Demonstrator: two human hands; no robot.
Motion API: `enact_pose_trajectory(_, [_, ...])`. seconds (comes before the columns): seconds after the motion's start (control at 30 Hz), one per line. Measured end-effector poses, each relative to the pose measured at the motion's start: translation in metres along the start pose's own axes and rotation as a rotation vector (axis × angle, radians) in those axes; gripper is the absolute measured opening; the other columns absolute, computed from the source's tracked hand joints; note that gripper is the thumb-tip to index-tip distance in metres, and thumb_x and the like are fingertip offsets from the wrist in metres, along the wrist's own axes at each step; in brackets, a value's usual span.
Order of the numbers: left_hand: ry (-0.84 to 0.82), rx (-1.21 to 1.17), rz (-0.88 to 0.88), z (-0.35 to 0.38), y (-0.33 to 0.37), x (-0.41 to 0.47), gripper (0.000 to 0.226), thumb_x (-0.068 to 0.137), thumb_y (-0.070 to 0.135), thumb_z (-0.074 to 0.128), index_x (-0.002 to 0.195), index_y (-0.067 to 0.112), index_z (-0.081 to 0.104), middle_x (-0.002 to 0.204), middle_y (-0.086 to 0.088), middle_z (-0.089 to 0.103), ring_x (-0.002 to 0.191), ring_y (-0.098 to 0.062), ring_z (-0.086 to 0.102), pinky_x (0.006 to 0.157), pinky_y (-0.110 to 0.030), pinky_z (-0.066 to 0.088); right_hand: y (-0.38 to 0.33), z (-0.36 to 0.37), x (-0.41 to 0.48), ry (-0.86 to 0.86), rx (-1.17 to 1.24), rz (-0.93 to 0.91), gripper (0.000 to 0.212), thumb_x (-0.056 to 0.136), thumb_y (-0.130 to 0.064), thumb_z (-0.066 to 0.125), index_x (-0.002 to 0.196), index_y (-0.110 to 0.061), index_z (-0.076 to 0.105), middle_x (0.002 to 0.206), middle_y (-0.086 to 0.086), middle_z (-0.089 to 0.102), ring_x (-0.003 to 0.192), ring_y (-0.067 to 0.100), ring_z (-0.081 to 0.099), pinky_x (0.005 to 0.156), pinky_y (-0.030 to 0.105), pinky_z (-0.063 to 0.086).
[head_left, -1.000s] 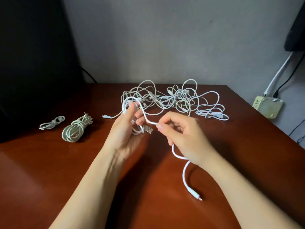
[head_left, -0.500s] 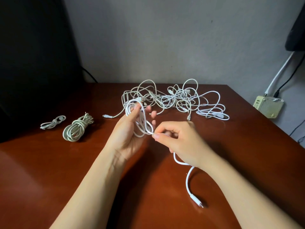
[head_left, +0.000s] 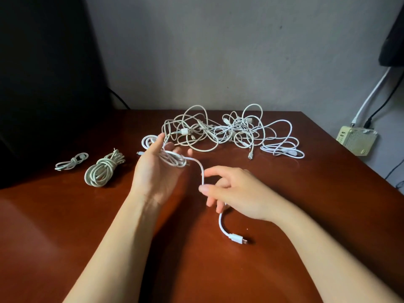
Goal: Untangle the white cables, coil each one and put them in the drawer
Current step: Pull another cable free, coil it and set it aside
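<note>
The right hand [head_left: 234, 191] has drawn back from the left hand [head_left: 157, 171], pinching the white cable [head_left: 200, 167]; loops circle the left's spread fingers [head_left: 169, 147], plug [head_left: 237, 239] trailing on the table [head_left: 65, 237].

One small coil [head_left: 71, 162], one large coil [head_left: 105, 170], one half-wound cable [head_left: 202, 171], one tangled heap [head_left: 229, 132].

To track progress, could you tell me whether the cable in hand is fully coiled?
Only partly: loops of the cable sit on the left hand, a loose tail runs through the right hand.
</note>
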State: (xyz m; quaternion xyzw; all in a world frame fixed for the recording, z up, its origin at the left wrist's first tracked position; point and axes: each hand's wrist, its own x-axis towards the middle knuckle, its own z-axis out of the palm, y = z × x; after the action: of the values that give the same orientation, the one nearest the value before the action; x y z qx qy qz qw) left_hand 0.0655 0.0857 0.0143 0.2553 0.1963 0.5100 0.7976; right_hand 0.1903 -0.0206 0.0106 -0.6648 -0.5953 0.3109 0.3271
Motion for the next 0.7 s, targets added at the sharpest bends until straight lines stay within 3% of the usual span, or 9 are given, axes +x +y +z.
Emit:
enact_pose_trajectory(0.1, [0.037, 0.048, 0.054, -0.002, 0.002, 0.004, 0.010, 0.101, 0.014, 0.041, 0.105, 0.017, 0.049, 0.066, 0.003, 0.043, 0.055, -0.009, 0.043, 0.073, -0.035, 0.051, 0.001, 0.001, 0.000, 0.082, -0.094, -0.081, 0.011, 0.088, -0.026, 0.063, 0.096, -0.021, 0.069, 0.058, -0.008, 0.064, 0.052, 0.001, 0.057, 0.060, 0.017, 0.049])
enact_pose_trajectory(0.2, [0.089, 0.176, 0.126, -0.002, 0.000, 0.006, 0.014, 0.101, 0.009, 0.039, 0.099, 0.019, 0.049, 0.066, 0.002, 0.044, 0.052, -0.010, 0.045, 0.065, -0.033, 0.048, -0.001, -0.001, -0.003, 0.113, -0.117, -0.176, 0.013, 0.089, -0.022, 0.062, 0.080, -0.019, 0.072, 0.054, -0.010, 0.060, 0.053, 0.002, 0.055, 0.061, 0.023, 0.048])
enact_pose_trajectory(0.33, [0.076, 0.354, 0.138, -0.002, -0.006, 0.003, 0.015, 0.101, 0.008, 0.040, 0.097, 0.018, 0.051, 0.069, 0.000, 0.044, 0.046, -0.007, 0.049, 0.058, -0.029, 0.046, -0.009, -0.003, -0.009, 0.039, 0.039, -0.253, 0.011, 0.087, -0.014, 0.066, 0.078, -0.012, 0.073, 0.058, 0.000, 0.064, 0.052, 0.008, 0.061, 0.058, 0.019, 0.050])
enact_pose_trajectory(0.47, [-0.029, 0.554, 0.115, -0.002, -0.013, -0.003, 0.015, 0.101, 0.009, 0.040, 0.108, 0.015, 0.052, 0.069, 0.000, 0.046, 0.049, -0.008, 0.049, 0.053, -0.023, 0.044, -0.014, -0.005, -0.013, -0.098, 0.288, -0.286, 0.010, 0.088, -0.003, 0.064, 0.081, -0.006, 0.071, 0.061, 0.001, 0.064, 0.055, 0.012, 0.064, 0.060, 0.018, 0.049])
enact_pose_trajectory(0.6, [-0.159, 0.453, 0.007, 0.000, -0.016, -0.007, 0.019, 0.101, 0.013, 0.042, 0.112, 0.016, 0.057, 0.072, -0.001, 0.047, 0.057, -0.009, 0.047, 0.058, -0.023, 0.043, -0.016, -0.011, -0.013, -0.122, 0.440, -0.329, 0.013, 0.090, 0.001, 0.058, 0.082, -0.003, 0.068, 0.062, 0.001, 0.065, 0.057, 0.013, 0.065, 0.063, 0.019, 0.051])
enact_pose_trajectory(0.7, [-0.208, 0.391, -0.059, 0.004, -0.016, -0.011, 0.018, 0.100, 0.015, 0.042, 0.113, 0.015, 0.055, 0.069, 0.000, 0.042, 0.047, -0.005, 0.042, 0.046, -0.016, 0.038, -0.015, -0.012, -0.012, -0.144, 0.508, -0.370, 0.011, 0.086, -0.001, 0.058, 0.083, -0.005, 0.068, 0.065, 0.000, 0.067, 0.061, 0.012, 0.065, 0.065, 0.020, 0.052])
